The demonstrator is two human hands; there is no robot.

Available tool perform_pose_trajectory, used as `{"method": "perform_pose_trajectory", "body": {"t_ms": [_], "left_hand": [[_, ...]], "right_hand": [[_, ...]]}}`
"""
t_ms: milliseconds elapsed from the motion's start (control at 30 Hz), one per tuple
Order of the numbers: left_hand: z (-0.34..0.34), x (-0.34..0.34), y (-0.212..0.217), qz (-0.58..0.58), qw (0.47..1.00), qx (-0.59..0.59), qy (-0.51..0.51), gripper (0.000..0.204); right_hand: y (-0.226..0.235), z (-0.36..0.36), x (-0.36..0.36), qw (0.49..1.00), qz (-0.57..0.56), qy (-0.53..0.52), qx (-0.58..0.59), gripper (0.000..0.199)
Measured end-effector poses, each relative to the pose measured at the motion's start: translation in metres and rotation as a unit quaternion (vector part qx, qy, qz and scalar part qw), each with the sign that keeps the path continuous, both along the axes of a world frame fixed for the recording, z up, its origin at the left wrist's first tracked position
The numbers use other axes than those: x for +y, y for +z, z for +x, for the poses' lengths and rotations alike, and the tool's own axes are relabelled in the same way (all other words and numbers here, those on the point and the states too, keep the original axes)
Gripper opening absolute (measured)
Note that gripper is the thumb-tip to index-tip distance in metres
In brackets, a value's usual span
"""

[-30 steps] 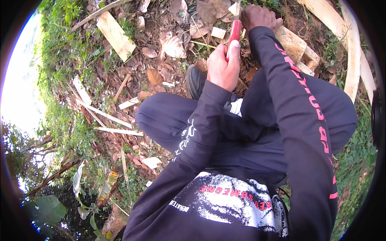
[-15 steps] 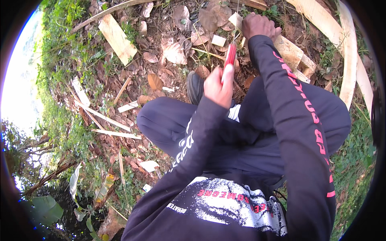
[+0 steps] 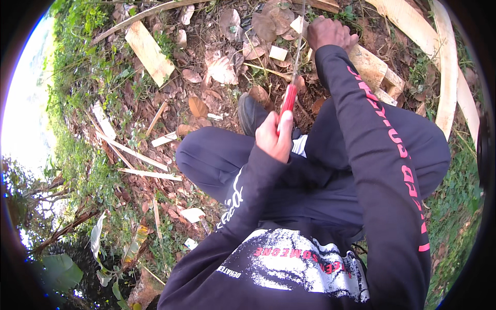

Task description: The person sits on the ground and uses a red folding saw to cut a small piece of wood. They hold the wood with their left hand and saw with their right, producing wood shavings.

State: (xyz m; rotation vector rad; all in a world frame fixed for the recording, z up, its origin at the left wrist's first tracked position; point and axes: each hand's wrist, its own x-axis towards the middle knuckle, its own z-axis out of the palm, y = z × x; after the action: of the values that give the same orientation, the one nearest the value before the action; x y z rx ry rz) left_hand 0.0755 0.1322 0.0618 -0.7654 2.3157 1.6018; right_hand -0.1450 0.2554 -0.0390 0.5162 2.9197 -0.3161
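My left hand [image 3: 274, 137] is closed round the red handle of a handsaw [image 3: 289, 99]. Its long thin blade points away from me, seen nearly edge-on, and its far end leaves the top of the view. Beyond my knees, my right hand [image 3: 331, 34] is closed over a piece of wood, with knuckles up and fingers curled. A pale wood end [image 3: 298, 24] shows between that hand and the blade. Thick wooden blocks [image 3: 369, 64] lie just right of the hand; whether they join the gripped piece is hidden. A small cut block [image 3: 278, 53] rests left of the blade.
Long pale boards [image 3: 448, 67] curve along the far right. A flat plank [image 3: 150, 54] and several thin strips [image 3: 132, 145] lie on the leafy ground at left. My bent legs [image 3: 217, 155] and a dark shoe [image 3: 249, 114] are close below the saw.
My left hand has drawn the saw back toward me and slightly left, so more of the blade shows. The right hand stays nearly in place on the wood.
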Motion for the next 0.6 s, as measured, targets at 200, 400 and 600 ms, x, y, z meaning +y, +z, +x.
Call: {"method": "perform_pose_trajectory", "body": {"t_ms": [200,400,600], "left_hand": [[-0.076,0.006,-0.013,-0.037,0.997,0.062,-0.039,0.046],[0.003,-0.008,-0.006,0.045,0.999,0.021,-0.01,0.036],[-0.081,0.004,-0.015,-0.034,0.996,0.064,-0.047,0.047]], "right_hand": [[0.002,0.004,-0.008,0.999,-0.001,0.015,0.041,0.042],[0.006,0.0,-0.004,1.0,-0.018,-0.014,0.005,0.047],[0.0,0.001,-0.008,1.0,-0.009,0.001,0.028,0.045]]}}
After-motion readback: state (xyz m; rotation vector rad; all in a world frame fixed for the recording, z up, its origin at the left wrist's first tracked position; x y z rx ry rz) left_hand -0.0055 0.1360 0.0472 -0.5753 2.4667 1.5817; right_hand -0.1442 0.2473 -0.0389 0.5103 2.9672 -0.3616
